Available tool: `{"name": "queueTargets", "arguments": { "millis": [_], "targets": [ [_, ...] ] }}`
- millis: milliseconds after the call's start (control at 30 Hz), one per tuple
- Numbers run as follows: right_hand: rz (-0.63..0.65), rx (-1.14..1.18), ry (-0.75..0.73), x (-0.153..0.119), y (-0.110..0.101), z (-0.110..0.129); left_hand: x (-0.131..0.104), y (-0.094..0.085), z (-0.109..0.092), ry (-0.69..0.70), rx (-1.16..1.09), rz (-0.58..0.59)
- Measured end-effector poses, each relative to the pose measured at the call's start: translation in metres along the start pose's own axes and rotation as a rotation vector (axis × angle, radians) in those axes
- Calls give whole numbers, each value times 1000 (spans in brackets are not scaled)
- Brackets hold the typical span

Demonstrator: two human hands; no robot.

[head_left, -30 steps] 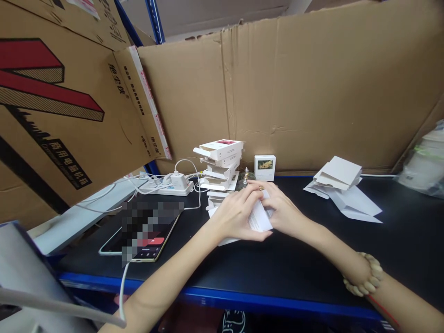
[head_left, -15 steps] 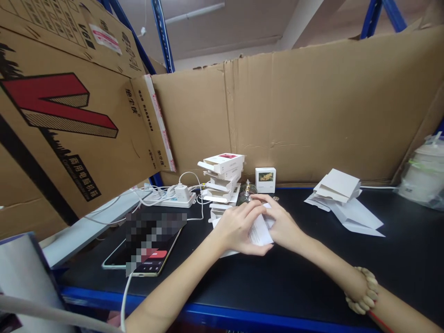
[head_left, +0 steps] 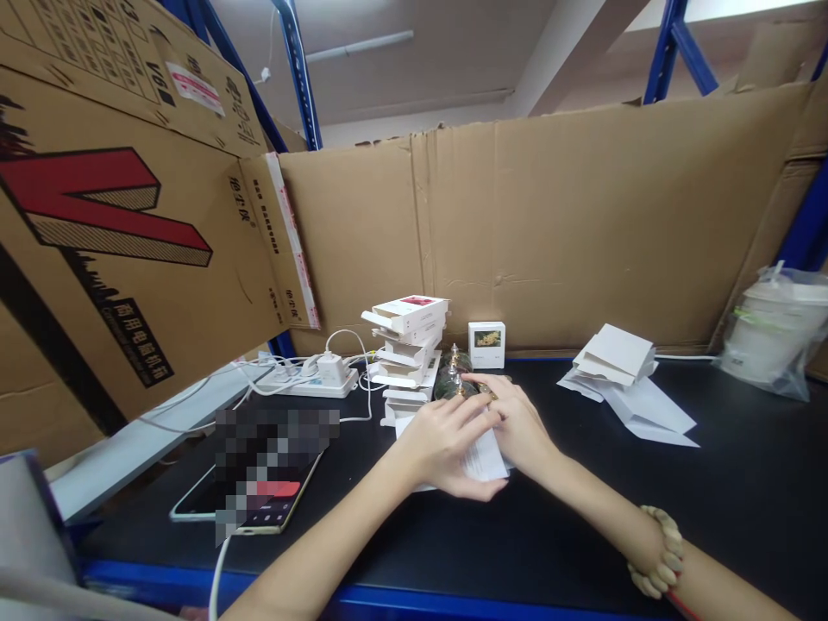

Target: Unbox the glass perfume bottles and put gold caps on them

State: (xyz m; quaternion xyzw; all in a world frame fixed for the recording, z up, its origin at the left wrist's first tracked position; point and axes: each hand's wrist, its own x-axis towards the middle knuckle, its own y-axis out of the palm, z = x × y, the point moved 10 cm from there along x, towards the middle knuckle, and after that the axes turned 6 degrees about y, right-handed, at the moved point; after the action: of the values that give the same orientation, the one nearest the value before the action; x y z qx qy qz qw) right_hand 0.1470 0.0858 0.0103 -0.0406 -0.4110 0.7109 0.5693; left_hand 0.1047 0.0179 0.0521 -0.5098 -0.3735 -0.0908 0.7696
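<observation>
Between my two hands is a small white box (head_left: pixel 484 459) with fine printed text on its near face. My left hand (head_left: pixel 443 444) is closed over its left side, fingers across the top and thumb low on the near side. My right hand (head_left: pixel 523 424) closes on its right side; its fingertips are partly hidden behind my left fingers. A small gold-coloured piece (head_left: pixel 490 392) shows by those right fingers, its kind unclear. Just behind my hands stand glass bottles (head_left: pixel 446 373) with metallic pointed tops. More white paper lies under my left hand.
A stack of open-flapped white boxes (head_left: pixel 409 321) stands behind left. A white box with a picture (head_left: pixel 486 347) stands upright by the cardboard wall (head_left: pixel 582 233). Folded white cartons (head_left: pixel 617 355) and a bagged cup (head_left: pixel 763 332) are at right; phones (head_left: pixel 272 504) and a power strip (head_left: pixel 316 384) at left.
The camera view has shifted slightly, so more of the bottles shows. My right fingers have moved a little along the far side of the white box; my left hand keeps its grip.
</observation>
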Motion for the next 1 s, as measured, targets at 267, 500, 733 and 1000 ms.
{"name": "queueTargets", "arguments": {
  "millis": [267,500,733,1000],
  "targets": [
    [106,284,46,3,15,-14,-3,13,8,-94,-99,98],
    [215,257,160,8,14,-18,-15,35,34,-469,-236,442],
    [351,110,150,5,11,-8,-18,31,39,-494,-292,421],
    [335,155,80,3,19,-8,-17,31,36,-448,-315,389]
  ]
}}
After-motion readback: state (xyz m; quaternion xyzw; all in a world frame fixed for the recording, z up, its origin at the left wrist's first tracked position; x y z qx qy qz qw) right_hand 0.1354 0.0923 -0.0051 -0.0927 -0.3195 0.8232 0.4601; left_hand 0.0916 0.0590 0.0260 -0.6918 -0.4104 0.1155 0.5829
